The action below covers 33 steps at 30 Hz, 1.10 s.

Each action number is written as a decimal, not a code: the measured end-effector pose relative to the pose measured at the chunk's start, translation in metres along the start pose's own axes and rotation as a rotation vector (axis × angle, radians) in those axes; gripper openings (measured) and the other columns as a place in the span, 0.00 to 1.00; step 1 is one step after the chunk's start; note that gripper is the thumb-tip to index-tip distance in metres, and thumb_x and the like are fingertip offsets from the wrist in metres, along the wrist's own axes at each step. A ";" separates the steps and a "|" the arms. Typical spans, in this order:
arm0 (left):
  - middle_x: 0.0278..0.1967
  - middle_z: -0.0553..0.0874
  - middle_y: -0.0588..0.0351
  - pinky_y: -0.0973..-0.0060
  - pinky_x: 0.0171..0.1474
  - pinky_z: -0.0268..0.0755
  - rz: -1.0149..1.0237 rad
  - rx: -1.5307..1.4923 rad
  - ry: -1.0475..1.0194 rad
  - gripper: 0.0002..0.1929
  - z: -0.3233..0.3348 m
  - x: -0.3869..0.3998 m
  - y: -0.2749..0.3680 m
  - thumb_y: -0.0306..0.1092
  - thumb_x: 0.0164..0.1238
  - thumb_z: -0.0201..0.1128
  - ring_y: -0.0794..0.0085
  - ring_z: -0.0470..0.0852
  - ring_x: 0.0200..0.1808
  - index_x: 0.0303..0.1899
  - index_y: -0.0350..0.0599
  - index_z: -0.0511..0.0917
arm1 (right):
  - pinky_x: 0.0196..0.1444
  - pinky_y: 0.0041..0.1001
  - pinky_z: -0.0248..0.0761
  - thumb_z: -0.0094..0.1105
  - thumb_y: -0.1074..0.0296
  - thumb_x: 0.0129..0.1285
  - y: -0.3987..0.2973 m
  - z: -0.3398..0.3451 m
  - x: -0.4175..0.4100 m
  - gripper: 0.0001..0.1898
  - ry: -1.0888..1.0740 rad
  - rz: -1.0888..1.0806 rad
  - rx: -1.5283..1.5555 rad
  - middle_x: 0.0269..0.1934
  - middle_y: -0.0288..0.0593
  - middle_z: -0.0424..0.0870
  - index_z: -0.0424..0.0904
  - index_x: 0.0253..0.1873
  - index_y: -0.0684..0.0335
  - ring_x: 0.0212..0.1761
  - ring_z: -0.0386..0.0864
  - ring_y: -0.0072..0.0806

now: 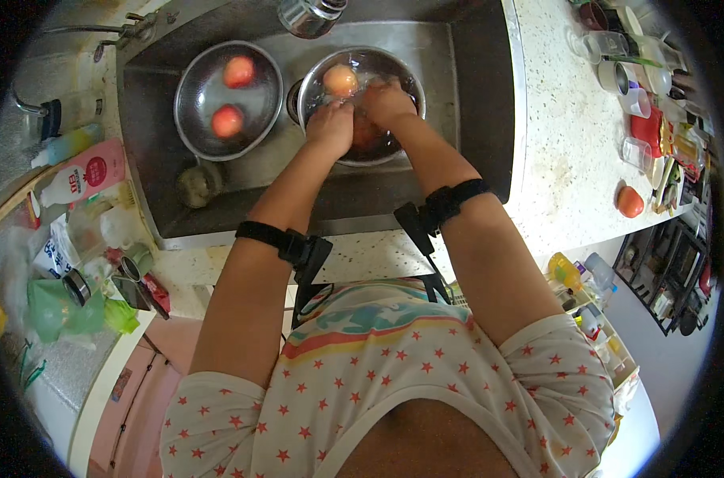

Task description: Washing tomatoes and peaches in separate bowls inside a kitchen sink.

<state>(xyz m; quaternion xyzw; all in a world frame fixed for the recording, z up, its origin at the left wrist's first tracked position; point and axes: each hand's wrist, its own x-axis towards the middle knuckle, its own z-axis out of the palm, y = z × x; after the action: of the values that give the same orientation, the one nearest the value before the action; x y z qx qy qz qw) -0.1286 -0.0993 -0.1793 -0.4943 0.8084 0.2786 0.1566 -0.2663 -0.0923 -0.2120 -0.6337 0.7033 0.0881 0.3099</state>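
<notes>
Both my hands are down in a round metal bowl (420, 101) of rippling water, which stands in the sink. My left hand (332, 126) is at the bowl's near left, its fingertips in the water just below a floating orange-yellow round fruit (340, 80). Farther right, my right hand (390, 103) reaches in with its fingers bent and blurred by water. Whether either hand grips anything is hidden. A dark reddish shape (366, 136) shows under the water between my wrists. To the left, a second metal bowl (199, 101) holds two red round fruits (238, 72), set apart.
Around the bowls runs the dark metal sink (484, 107). A round drain strainer (199, 185) lies at its near left, and a shiny cylindrical vessel (311, 17) at the far side. Bottles, including a pink one (90, 173), crowd the left counter. Another reddish fruit (629, 202) sits right, near cups.
</notes>
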 end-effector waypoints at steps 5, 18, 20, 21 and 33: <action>0.53 0.73 0.45 0.65 0.51 0.69 0.008 -0.271 0.172 0.15 -0.005 -0.008 -0.012 0.30 0.62 0.48 0.56 0.77 0.48 0.50 0.39 0.70 | 0.42 0.33 0.73 0.44 0.58 0.63 0.000 -0.033 -0.023 0.17 -0.156 0.279 1.214 0.41 0.47 0.78 0.71 0.50 0.61 0.43 0.76 0.34; 0.47 0.74 0.44 0.64 0.52 0.67 0.285 -0.541 0.269 0.31 -0.029 -0.016 0.029 0.34 0.45 0.66 0.50 0.73 0.51 0.55 0.47 0.63 | 0.53 0.40 0.63 0.35 0.46 0.66 -0.011 -0.046 -0.064 0.22 -0.276 0.505 1.752 0.42 0.39 0.75 0.67 0.53 0.56 0.43 0.72 0.31; 0.45 0.76 0.45 0.63 0.48 0.70 0.018 -0.367 0.163 0.29 -0.022 -0.008 0.023 0.32 0.46 0.64 0.53 0.77 0.46 0.54 0.44 0.64 | 0.51 0.41 0.61 0.42 0.53 0.64 -0.015 -0.048 -0.064 0.19 -0.134 0.568 1.517 0.41 0.40 0.75 0.69 0.52 0.60 0.45 0.70 0.31; 0.45 0.76 0.45 0.63 0.48 0.70 0.023 -0.370 0.160 0.29 -0.024 -0.006 0.028 0.32 0.46 0.64 0.53 0.77 0.46 0.54 0.44 0.64 | 0.51 0.41 0.61 0.42 0.53 0.64 -0.009 -0.041 -0.059 0.19 -0.130 0.574 1.516 0.41 0.40 0.75 0.69 0.52 0.60 0.45 0.70 0.31; 0.46 0.79 0.51 0.62 0.67 0.35 0.246 0.494 0.189 0.18 0.022 0.007 0.024 0.30 0.60 0.44 0.67 0.72 0.54 0.51 0.44 0.72 | 0.39 0.34 0.66 0.47 0.66 0.58 0.014 0.034 -0.010 0.13 -0.044 0.354 1.257 0.37 0.43 0.77 0.73 0.45 0.66 0.38 0.74 0.33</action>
<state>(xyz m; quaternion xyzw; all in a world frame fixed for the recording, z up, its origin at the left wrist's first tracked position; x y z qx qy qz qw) -0.1536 -0.0829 -0.1935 -0.3634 0.9166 0.0430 0.1610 -0.2685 -0.0637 -0.2375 -0.2042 0.7079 -0.2773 0.6167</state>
